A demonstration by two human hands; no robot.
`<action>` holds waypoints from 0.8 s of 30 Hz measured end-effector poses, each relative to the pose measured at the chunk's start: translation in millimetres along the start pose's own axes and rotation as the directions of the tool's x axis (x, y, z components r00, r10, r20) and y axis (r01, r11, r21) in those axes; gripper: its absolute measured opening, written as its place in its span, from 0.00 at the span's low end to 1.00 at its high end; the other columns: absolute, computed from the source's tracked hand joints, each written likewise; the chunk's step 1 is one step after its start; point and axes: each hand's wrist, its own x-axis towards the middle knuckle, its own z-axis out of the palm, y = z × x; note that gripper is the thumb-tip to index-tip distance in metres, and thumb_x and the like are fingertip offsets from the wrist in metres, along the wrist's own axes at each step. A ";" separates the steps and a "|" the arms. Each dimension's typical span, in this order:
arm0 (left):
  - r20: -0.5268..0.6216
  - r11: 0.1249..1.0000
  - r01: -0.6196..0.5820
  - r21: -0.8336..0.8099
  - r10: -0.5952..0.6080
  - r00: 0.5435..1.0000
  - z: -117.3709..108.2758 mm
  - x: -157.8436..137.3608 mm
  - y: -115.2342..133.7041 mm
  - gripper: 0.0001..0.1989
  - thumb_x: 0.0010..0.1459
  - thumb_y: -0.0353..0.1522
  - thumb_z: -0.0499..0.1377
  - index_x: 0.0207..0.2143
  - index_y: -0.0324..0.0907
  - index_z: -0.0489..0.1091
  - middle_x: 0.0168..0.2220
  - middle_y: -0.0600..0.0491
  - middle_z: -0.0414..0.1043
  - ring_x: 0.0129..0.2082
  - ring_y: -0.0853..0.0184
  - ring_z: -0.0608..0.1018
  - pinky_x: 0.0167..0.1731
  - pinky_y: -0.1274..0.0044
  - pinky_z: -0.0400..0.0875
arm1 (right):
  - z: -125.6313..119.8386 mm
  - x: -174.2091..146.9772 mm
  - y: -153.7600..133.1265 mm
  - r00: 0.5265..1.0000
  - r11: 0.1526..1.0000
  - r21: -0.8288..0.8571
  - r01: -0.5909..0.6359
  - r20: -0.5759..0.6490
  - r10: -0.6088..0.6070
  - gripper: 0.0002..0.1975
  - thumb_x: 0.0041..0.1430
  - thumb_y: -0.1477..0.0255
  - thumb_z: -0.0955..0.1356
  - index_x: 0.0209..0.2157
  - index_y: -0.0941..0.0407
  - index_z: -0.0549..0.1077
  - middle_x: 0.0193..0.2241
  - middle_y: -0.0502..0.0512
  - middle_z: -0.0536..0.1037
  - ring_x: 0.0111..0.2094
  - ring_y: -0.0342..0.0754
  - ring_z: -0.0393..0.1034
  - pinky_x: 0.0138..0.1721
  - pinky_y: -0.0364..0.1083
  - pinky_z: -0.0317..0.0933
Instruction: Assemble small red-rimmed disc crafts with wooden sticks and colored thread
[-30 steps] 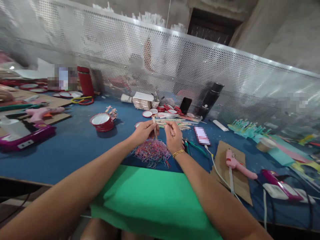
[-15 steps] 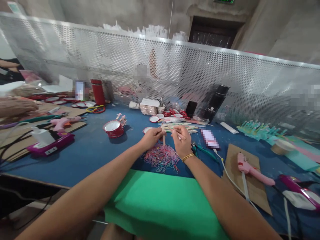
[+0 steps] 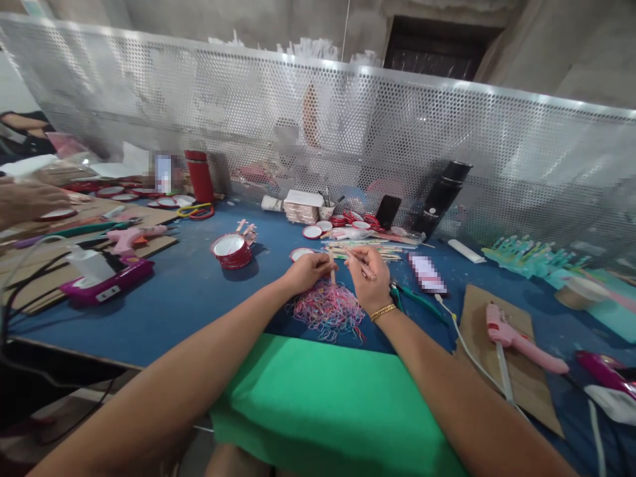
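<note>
My left hand (image 3: 312, 270) pinches a thin flat pale stick (image 3: 332, 270), which stands roughly upright. Just to its right, my right hand (image 3: 371, 275) has its fingers curled in a pinch; whatever they hold is too small to tell. Below both hands lies a tangled heap of pink, purple and blue threads (image 3: 328, 310). Behind the hands are several thin pale sticks (image 3: 390, 250), and a white disc with a red rim (image 3: 301, 254) is partly hidden by my left hand. Green-handled pliers (image 3: 422, 306) rest to the right of my right wrist.
Left stands a red-rimmed stack (image 3: 232, 253). A pink glue gun (image 3: 521, 341) lies on cardboard (image 3: 534, 391) at right, a phone (image 3: 427, 273) nearby. A black bottle (image 3: 442, 199) leans on the perforated screen (image 3: 258, 106). Another person's hand (image 3: 30, 202) is far left.
The view has shifted slightly, so the table things appear a little further right. Both hands stay close together over the threads, the stick still in my left hand.
</note>
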 end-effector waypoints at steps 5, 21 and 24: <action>-0.001 1.000 0.005 -0.023 -0.005 1.000 1.3 -0.8 2.5 0.21 0.51 0.49 0.61 0.25 0.38 0.70 0.22 0.56 0.65 0.24 0.71 0.64 0.26 0.79 0.60 | -1.0 -1.3 -4.3 0.999 0.999 -0.045 0.021 0.026 -0.020 0.08 0.62 0.67 0.65 0.39 0.53 0.74 0.34 0.53 0.79 0.36 0.49 0.74 0.42 0.49 0.67; 0.000 0.998 0.008 -0.054 -0.008 1.000 4.2 -1.8 2.7 0.22 0.52 0.50 0.60 0.24 0.39 0.67 0.21 0.58 0.62 0.23 0.73 0.62 0.25 0.79 0.59 | 1.5 -1.8 -5.3 0.996 0.994 -0.069 0.079 0.038 -0.077 0.07 0.61 0.68 0.65 0.37 0.52 0.75 0.34 0.52 0.80 0.36 0.49 0.74 0.42 0.49 0.66; -0.009 0.999 -0.012 -0.034 0.012 1.000 4.4 -2.0 3.9 0.22 0.52 0.50 0.59 0.23 0.39 0.66 0.20 0.58 0.61 0.23 0.73 0.61 0.25 0.79 0.57 | 2.6 -2.5 -5.7 0.996 0.993 -0.084 0.081 0.038 -0.078 0.07 0.60 0.68 0.66 0.37 0.52 0.75 0.34 0.52 0.80 0.36 0.50 0.74 0.42 0.50 0.66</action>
